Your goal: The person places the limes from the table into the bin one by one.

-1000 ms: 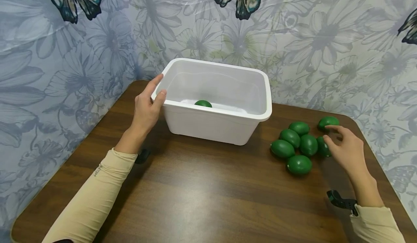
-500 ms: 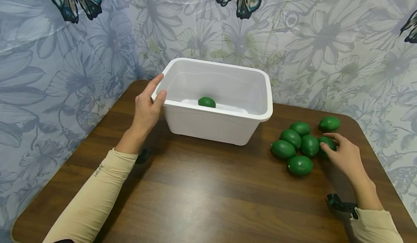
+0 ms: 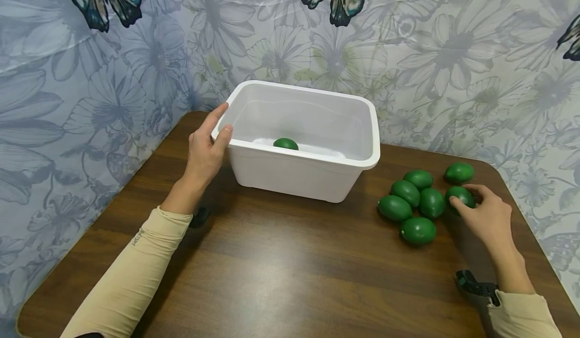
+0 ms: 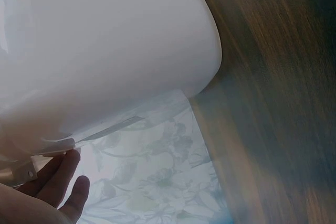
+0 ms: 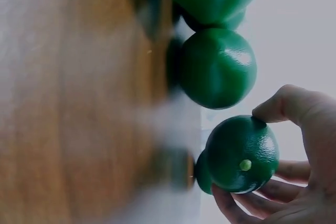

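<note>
At the left end of a white plastic tub [image 3: 290,174], my left hand [image 3: 204,151] grips the rim, thumb inside and fingers along the outer side. One green lime [image 3: 286,144] lies on the tub's floor, partly hidden by the front wall. My right hand [image 3: 489,217] holds another lime [image 5: 241,153] between thumb and fingers, its pale stem end facing the right wrist camera. That lime stands slightly apart from a cluster of several glossy limes [image 3: 418,231] to its left. A single lime [image 3: 459,173] lies just behind it.
A brown wooden table [image 3: 272,267] carries everything, its rounded right corner near the limes. Behind it hangs a floral wall covering [image 3: 435,61] with butterfly figures, close behind the tub.
My right hand has come down onto the lime, taken hold of it and shifted it a little right, away from the cluster. The lime in the tub has rocked slightly. The left hand stays put.
</note>
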Demonstrator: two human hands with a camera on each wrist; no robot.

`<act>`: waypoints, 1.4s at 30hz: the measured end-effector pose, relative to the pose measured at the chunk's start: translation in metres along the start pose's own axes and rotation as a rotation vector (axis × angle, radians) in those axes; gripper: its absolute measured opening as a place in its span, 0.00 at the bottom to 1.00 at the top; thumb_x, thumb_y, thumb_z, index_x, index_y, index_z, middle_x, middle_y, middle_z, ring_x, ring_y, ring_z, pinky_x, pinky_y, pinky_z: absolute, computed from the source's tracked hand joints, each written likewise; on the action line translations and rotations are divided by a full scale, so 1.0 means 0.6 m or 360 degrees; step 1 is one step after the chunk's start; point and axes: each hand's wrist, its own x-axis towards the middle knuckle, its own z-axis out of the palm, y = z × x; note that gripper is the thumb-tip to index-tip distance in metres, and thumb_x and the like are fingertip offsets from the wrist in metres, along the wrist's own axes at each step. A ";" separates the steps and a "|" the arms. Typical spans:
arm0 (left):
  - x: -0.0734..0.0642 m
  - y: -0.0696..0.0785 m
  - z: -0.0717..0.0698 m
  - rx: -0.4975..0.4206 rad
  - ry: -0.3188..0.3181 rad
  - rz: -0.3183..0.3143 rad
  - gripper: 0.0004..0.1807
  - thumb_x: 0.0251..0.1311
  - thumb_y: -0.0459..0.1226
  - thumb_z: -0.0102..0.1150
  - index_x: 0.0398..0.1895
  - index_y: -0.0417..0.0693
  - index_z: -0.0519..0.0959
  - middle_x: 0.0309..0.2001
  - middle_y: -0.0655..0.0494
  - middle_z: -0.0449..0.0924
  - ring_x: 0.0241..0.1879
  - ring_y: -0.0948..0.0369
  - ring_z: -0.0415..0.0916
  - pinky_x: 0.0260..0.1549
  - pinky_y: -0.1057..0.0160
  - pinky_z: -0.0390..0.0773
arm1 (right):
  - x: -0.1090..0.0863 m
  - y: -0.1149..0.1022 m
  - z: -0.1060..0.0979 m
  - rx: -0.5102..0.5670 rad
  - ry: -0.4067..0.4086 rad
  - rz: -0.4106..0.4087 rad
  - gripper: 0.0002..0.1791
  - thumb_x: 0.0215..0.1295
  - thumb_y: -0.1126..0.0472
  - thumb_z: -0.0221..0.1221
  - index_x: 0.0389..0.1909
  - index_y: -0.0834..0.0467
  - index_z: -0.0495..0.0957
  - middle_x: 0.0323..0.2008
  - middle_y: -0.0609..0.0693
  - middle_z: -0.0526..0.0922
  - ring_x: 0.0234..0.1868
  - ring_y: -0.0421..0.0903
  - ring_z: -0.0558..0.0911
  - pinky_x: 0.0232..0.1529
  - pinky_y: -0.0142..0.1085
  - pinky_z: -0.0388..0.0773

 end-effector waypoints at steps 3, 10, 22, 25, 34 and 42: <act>-0.001 0.000 -0.001 -0.0001 0.0001 -0.0008 0.31 0.71 0.48 0.53 0.76 0.50 0.74 0.70 0.49 0.79 0.62 0.49 0.81 0.59 0.44 0.76 | 0.002 -0.005 -0.004 0.0012 0.0062 -0.0006 0.30 0.70 0.53 0.65 0.65 0.70 0.76 0.57 0.75 0.82 0.34 0.38 0.83 0.46 0.57 0.69; -0.002 -0.001 -0.002 0.0008 0.0007 -0.0009 0.31 0.71 0.47 0.54 0.76 0.51 0.74 0.70 0.50 0.79 0.62 0.50 0.80 0.60 0.46 0.76 | 0.004 -0.030 -0.013 0.0073 0.0166 -0.0097 0.29 0.66 0.55 0.68 0.64 0.66 0.79 0.53 0.74 0.84 0.28 0.07 0.62 0.37 0.30 0.66; -0.003 -0.001 -0.002 -0.0014 0.0031 0.0025 0.32 0.70 0.48 0.53 0.75 0.49 0.74 0.69 0.48 0.80 0.62 0.49 0.81 0.59 0.50 0.77 | 0.001 -0.110 -0.024 0.0179 0.0219 -0.0227 0.28 0.65 0.56 0.69 0.65 0.59 0.81 0.52 0.65 0.87 0.32 0.09 0.67 0.30 0.17 0.65; -0.004 -0.001 0.000 -0.0020 0.0033 0.0027 0.32 0.70 0.48 0.53 0.75 0.49 0.74 0.69 0.49 0.79 0.62 0.49 0.81 0.60 0.46 0.77 | 0.003 -0.123 -0.025 0.0197 0.0254 -0.0224 0.27 0.65 0.56 0.69 0.65 0.58 0.81 0.52 0.64 0.87 0.32 0.13 0.68 0.32 0.17 0.65; -0.004 -0.007 0.005 -0.0049 0.0055 0.0038 0.32 0.70 0.48 0.52 0.75 0.49 0.74 0.69 0.49 0.79 0.64 0.50 0.80 0.61 0.44 0.76 | 0.016 -0.167 -0.026 0.0281 0.0278 -0.0213 0.26 0.66 0.54 0.69 0.64 0.56 0.82 0.54 0.61 0.87 0.38 0.19 0.71 0.38 0.17 0.65; -0.001 -0.005 0.004 -0.0031 0.0073 0.0050 0.32 0.69 0.49 0.52 0.74 0.49 0.75 0.68 0.48 0.80 0.63 0.50 0.80 0.61 0.44 0.77 | 0.027 -0.227 -0.032 0.0386 0.0330 -0.0341 0.25 0.64 0.56 0.70 0.62 0.55 0.83 0.52 0.58 0.88 0.44 0.17 0.74 0.43 0.16 0.68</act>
